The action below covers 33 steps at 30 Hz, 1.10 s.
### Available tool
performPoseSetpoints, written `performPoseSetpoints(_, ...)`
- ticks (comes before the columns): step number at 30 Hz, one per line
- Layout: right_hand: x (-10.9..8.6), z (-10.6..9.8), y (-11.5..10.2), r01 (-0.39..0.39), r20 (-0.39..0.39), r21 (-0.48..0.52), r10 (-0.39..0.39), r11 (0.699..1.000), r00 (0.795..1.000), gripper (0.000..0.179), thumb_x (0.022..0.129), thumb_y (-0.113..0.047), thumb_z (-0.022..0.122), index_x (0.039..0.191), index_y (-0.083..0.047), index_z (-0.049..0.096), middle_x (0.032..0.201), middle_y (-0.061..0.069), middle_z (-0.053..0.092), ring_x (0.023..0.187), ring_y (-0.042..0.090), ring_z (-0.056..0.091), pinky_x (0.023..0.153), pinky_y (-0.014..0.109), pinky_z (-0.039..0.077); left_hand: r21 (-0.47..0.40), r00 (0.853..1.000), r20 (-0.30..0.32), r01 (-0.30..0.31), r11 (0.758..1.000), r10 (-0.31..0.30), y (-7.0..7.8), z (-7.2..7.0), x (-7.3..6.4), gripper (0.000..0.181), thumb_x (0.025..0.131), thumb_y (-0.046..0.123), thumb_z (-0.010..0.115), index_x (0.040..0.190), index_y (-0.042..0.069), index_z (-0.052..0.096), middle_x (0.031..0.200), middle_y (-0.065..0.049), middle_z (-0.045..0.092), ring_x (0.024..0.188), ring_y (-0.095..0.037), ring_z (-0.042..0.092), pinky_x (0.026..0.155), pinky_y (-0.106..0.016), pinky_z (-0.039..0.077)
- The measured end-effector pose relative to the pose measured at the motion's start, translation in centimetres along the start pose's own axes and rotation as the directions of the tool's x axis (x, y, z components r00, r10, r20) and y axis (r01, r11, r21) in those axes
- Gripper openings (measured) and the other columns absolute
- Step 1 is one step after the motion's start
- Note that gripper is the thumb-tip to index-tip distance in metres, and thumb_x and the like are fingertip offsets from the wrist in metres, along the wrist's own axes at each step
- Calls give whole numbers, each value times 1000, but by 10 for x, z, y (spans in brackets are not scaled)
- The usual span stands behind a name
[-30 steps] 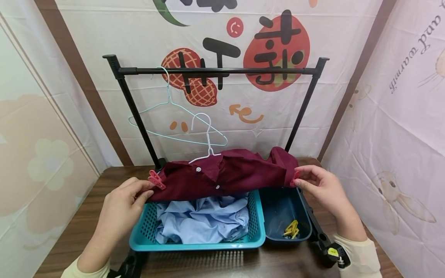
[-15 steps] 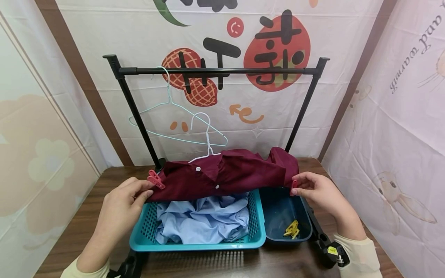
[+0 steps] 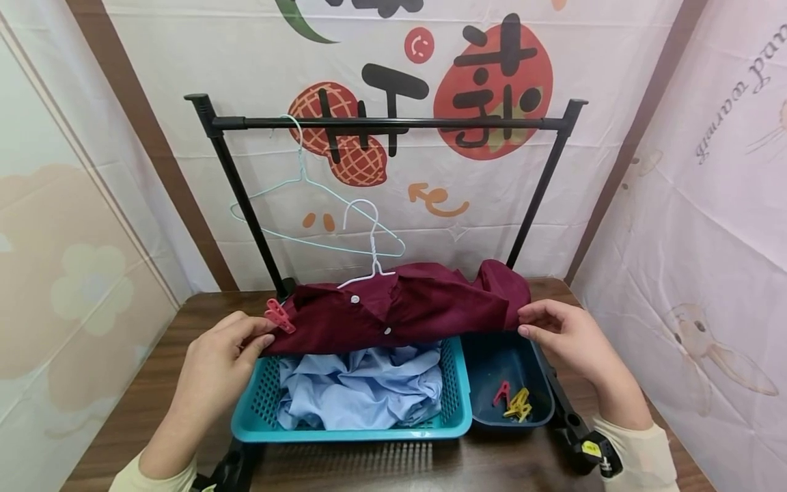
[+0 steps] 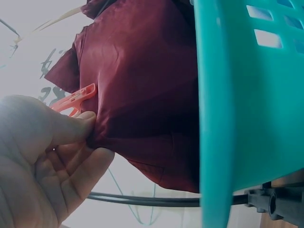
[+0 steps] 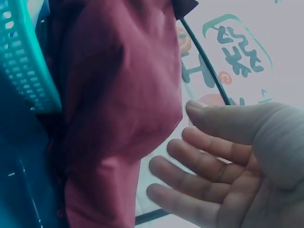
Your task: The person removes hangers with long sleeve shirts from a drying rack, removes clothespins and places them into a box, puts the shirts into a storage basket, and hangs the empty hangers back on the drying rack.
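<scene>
A maroon shirt [image 3: 430, 301] with white buttons lies across the baskets, and a white hanger [image 3: 373, 253] sticks up from its collar. My left hand [image 3: 215, 362] pinches the shirt's left end between thumb and fingers, as the left wrist view also shows. Just above those fingertips, a red clothespin [image 3: 280, 316] is clipped to the fabric. At the shirt's right end is my right hand [image 3: 574, 342], its fingers spread and holding nothing; in the right wrist view the thumb [image 5: 223, 121] is close to the cloth. Another red clothespin [image 3: 502, 393] lies in the navy bin [image 3: 486, 365].
Under the shirt stands a teal basket [image 3: 350, 434] with crumpled light-blue clothing [image 3: 363, 389]. Yellow clothespins [image 3: 519, 404] lie in the navy bin. Behind, a pale green hanger [image 3: 307, 181] hangs from a black rack [image 3: 393, 124] on the wooden table [image 3: 344, 471].
My right hand has let go of the red clothespin, which came off the shirt's right end and dropped into the navy bin. The left hand has kept its pinch on the shirt.
</scene>
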State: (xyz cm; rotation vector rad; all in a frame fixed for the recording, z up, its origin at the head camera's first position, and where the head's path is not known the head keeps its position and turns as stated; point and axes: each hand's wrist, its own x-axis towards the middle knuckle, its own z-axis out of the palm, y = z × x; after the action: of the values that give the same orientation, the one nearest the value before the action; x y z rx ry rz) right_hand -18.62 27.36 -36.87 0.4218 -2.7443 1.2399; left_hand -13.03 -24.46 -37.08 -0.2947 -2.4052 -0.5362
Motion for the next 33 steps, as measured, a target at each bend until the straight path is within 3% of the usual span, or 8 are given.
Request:
performPoseSetpoints(6, -7, 2, -18, 116, -52, 55, -113, 992, 992, 26, 96, -26, 75, 116, -10, 73, 108, 0, 74, 90, 14, 70, 80, 21, 57, 5, 1000, -2, -9, 1000, 9, 0, 0, 1, 17, 85, 9, 82, 98, 19, 77, 80, 11, 59, 63, -6, 45, 56, -29, 39)
performPoseSetpoints(10, -8, 6, -35, 252, -58, 123, -246, 960, 967, 18, 94, -13, 76, 112, -11, 74, 105, -1, 74, 90, 13, 69, 80, 23, 58, 6, 1000, -2, -11, 1000, 11, 0, -1, 1, 17, 86, 9, 82, 98, 19, 77, 80, 11, 59, 64, -7, 45, 56, -29, 39)
performPoseSetpoints(14, -6, 11, -61, 345, -25, 160, -346, 925, 938, 20, 92, -9, 76, 109, -20, 75, 102, -5, 73, 90, 14, 67, 78, 25, 58, 2, 1000, 1, -7, 1000, 7, 0, -1, 1, 17, 86, 8, 82, 98, 19, 77, 80, 10, 59, 64, -7, 46, 56, -29, 39)
performPoseSetpoints(19, 1, 18, -99, 463, 16, 124, -469, 877, 883, 22, 93, -11, 77, 108, -26, 74, 103, -9, 73, 89, 11, 64, 73, 26, 56, -2, 1000, 12, 0, 1000, 0, 1, -1, 1, 16, 86, 9, 82, 98, 19, 78, 80, 10, 59, 64, -8, 46, 56, -29, 39)
performPoseSetpoints(23, 10, 26, -126, 549, 53, 108, -556, 829, 829, 20, 94, -14, 76, 110, -25, 74, 107, -8, 73, 95, 10, 65, 78, 31, 57, -3, 1000, 14, 1, 1000, -1, 1, -1, 2, 16, 86, 9, 82, 98, 19, 78, 80, 10, 59, 64, -8, 46, 57, -29, 39)
performPoseSetpoints(30, 23, 47, -169, 637, 102, 110, -646, 763, 757, 18, 92, -18, 78, 110, -21, 74, 107, -10, 73, 100, 7, 65, 85, 37, 57, -6, 1000, 19, -3, 1000, 3, 0, 0, 2, 16, 86, 9, 82, 98, 19, 77, 80, 10, 59, 63, -8, 45, 56, -29, 38)
performPoseSetpoints(33, 28, 58, -186, 677, 130, 108, -685, 728, 717, 17, 93, -19, 78, 110, -19, 74, 106, -9, 71, 99, 7, 64, 85, 35, 56, -9, 1000, 20, -11, 1000, 11, -1, 1, 2, 16, 86, 9, 82, 98, 19, 77, 80, 10, 59, 62, -7, 44, 56, -28, 38)
